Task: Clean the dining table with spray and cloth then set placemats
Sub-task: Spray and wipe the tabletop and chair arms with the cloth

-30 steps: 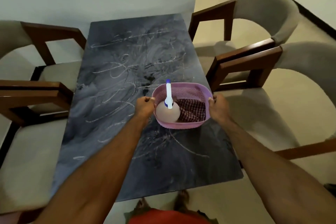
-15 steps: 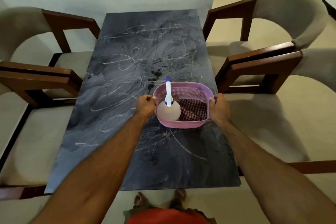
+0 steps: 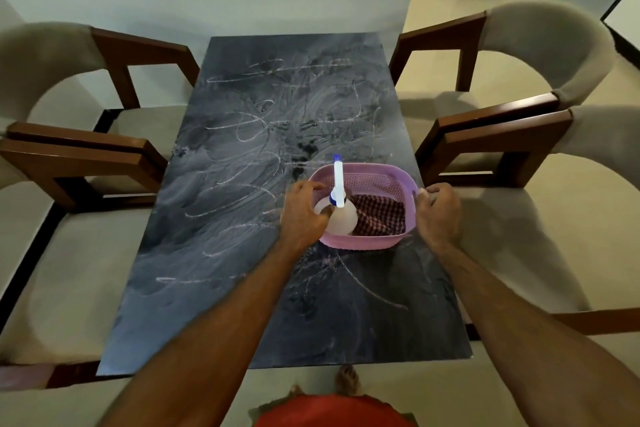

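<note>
While resting in the basket (image 3: pixel 367 244), spray bottle (image 3: pixel 337 215) upright, nozzle away; left hand (image 3: pixel 303 215) curled beside it, grip unclear.

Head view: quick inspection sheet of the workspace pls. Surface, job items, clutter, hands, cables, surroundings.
Surface: dark table covered in chalky scribbles and smears.
Job's things: pink basket on the table, holding a spray bottle and a checked cloth; no placemats seen.
Clutter: nothing seen.
Hands: left hand at the basket's left rim, fingers loosely curled towards the bottle, grip unclear; right hand curled beside the right rim, contact unclear.
Cables: nothing seen.
Surroundings: four upholstered wooden chairs, two per side; wall beyond; tiled floor.
</note>
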